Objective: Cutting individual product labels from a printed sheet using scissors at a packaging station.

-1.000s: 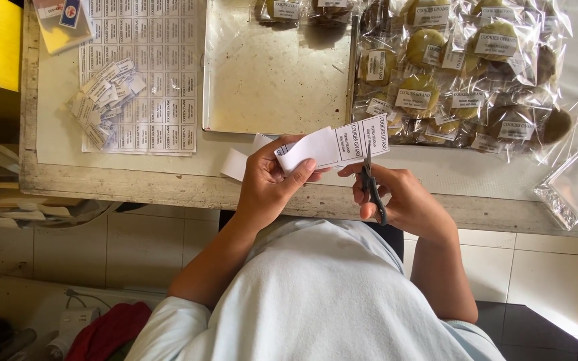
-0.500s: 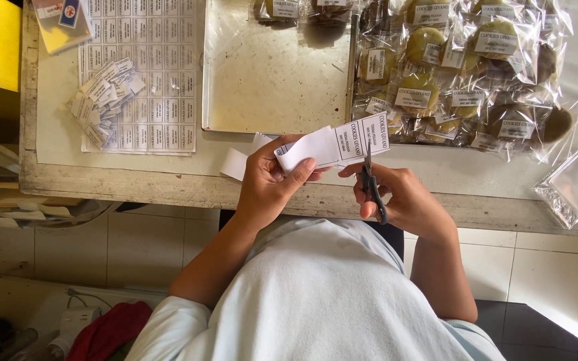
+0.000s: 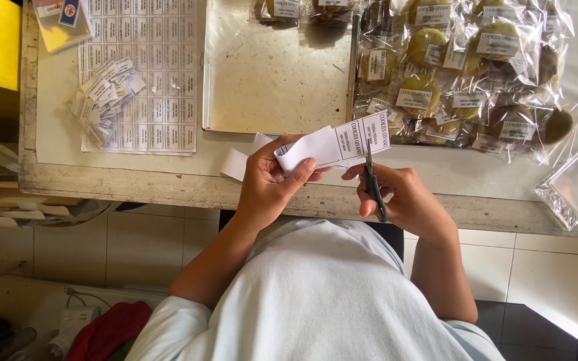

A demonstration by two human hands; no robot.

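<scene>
Label strip [image 3: 332,144] hasn't budged in the last second, scissors [image 3: 372,180] still parked at the same spot, so the snip looks mid-way. Left hand [image 3: 272,184] pinches the strip's left end, held just above the desk [image 3: 168,184] near edge. Right hand [image 3: 403,197] is closed round the scissor handles, blades crossing the strip's right part, near the bagged cookies [image 3: 463,73].

scissors [image 3: 371,175] | blades slightly further into label strip [image 3: 342,142]
</scene>
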